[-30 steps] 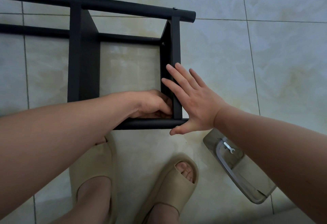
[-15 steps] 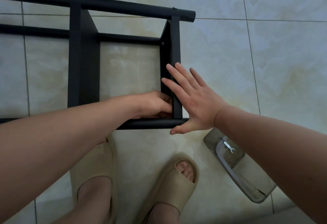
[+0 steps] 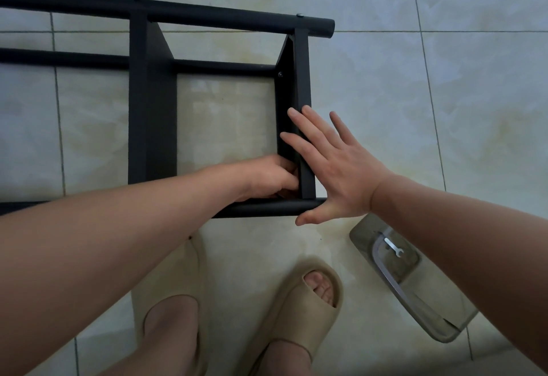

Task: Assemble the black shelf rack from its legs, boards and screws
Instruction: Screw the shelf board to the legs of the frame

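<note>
The black shelf rack lies on its side on the tiled floor, its far leg (image 3: 207,18) running across the top. My right hand (image 3: 341,174) presses flat, fingers straight, against the outer face of the end board (image 3: 301,79), its thumb beside the near leg (image 3: 267,208). My left hand (image 3: 267,177) reaches inside the frame to the corner where that board meets the near leg. Its fingers are curled there, and what they touch or hold is hidden. A second board (image 3: 148,108) stands further left. Screw heads show on the far leg.
A clear plastic tray (image 3: 415,310) lies on the floor at the lower right with a small silver wrench (image 3: 393,246) in it, partly under my right forearm. My feet in beige slippers (image 3: 308,301) stand just below the rack.
</note>
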### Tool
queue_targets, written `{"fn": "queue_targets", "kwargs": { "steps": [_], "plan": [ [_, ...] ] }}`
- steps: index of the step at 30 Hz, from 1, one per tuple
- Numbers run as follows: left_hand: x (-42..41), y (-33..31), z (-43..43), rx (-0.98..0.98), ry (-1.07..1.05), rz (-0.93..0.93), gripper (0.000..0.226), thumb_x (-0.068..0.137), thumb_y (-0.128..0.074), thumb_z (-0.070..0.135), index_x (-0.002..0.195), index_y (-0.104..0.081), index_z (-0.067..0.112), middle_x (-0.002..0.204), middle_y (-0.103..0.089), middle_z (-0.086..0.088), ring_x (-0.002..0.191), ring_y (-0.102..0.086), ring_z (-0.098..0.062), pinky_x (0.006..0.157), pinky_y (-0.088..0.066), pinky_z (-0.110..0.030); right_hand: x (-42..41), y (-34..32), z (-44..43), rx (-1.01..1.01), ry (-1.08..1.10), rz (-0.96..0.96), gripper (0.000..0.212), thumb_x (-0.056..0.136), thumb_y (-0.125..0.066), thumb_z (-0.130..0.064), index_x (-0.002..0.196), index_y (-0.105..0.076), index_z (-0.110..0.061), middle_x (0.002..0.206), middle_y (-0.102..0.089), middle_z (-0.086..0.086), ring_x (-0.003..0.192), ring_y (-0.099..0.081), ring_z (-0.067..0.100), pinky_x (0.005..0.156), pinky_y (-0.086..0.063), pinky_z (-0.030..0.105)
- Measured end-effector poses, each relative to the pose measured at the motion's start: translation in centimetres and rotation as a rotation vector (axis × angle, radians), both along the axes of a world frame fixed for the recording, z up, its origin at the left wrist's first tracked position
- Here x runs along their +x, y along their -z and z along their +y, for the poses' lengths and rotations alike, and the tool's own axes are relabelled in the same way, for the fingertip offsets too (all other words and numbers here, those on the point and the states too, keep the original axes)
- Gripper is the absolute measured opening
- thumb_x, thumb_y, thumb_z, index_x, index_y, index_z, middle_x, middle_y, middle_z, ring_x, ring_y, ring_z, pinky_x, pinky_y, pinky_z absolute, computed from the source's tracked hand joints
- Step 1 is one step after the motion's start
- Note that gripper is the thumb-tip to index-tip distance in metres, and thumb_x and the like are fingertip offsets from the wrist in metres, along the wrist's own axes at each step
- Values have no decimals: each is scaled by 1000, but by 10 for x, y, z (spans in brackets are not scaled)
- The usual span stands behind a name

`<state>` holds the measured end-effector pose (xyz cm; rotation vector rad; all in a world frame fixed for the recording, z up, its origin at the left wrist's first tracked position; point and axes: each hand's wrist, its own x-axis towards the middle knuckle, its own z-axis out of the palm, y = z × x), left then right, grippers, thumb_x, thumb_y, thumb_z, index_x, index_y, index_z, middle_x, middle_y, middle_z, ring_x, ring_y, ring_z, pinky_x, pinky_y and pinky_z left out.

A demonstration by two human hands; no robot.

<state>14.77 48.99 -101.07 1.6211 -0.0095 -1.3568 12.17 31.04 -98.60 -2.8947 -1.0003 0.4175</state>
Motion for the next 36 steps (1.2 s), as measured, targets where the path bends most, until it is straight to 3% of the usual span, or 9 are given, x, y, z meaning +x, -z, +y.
{"fn": "queue_targets", "kwargs": {
  "steps": [5,10,15,19,21,26,28,32,36],
  "plan": [
    [0,3,2,12,-30,26,8,84,-59,-1,85,-64,6,62,-56,-4,58,-51,-18,57,-39,-26,1,2,0,10,-19,-25,129,69,-35,-99,157,-25,-6,169,-5,18,157,-3,35,121,-14,64],
    [0,5,4,8,-41,28,12,83,-60,-3,78,-63,7,56,-57,0,51,-53,-13,50,-40,-20,0,2,0,10,-21,-24,129,68,-36,-99,158,-23,-7,169,-5,17,157,-2,34,121,-15,64],
    [0,4,5,-27,-92,77,13,85,-60,-9,83,-64,2,58,-62,-2,51,-60,-12,50,-47,-17,1,2,1,9,-20,-25,129,67,-37,-99,158,-23,-7,169,-6,18,156,-3,35,121,-15,64],
    [3,2,5,-53,-95,118,16,86,-56,-13,95,-64,-3,73,-62,-13,61,-64,-18,56,-53,-22,0,1,1,7,-16,-19,130,67,-37,-99,157,-23,-7,169,-5,18,156,-3,35,122,-15,63],
    [4,2,6,-78,-83,145,18,86,-54,-14,99,-64,-4,81,-62,-18,73,-65,-25,68,-55,-29,0,1,2,8,-15,-16,130,67,-38,-98,157,-24,-6,169,-6,18,156,-3,35,122,-15,63],
    [5,4,7,-127,-71,179,23,87,-53,-16,108,-62,-10,87,-63,-18,84,-65,-30,83,-54,-39,0,0,2,13,-13,-12,129,67,-39,-98,157,-25,-6,168,-6,18,156,-4,35,122,-15,63],
    [4,6,7,-131,-77,168,22,87,-54,-16,106,-61,-10,86,-62,-18,83,-64,-29,83,-53,-39,0,0,2,14,-11,-11,129,67,-40,-98,157,-25,-6,169,-6,18,156,-4,35,122,-15,63],
    [1,10,8,-147,-109,213,14,88,-55,-11,89,-64,0,74,-65,-11,68,-67,-19,68,-55,-27,0,0,2,13,-12,-15,129,68,-38,-98,157,-26,-5,168,-6,18,156,-3,35,122,-15,63],
    [0,11,6,-133,-81,223,13,90,-59,-1,82,-68,5,71,-68,-7,68,-65,-21,71,-51,-31,0,0,2,12,-12,-17,130,68,-37,-98,157,-27,-5,168,-6,19,156,-3,35,122,-15,63]
  ]
}}
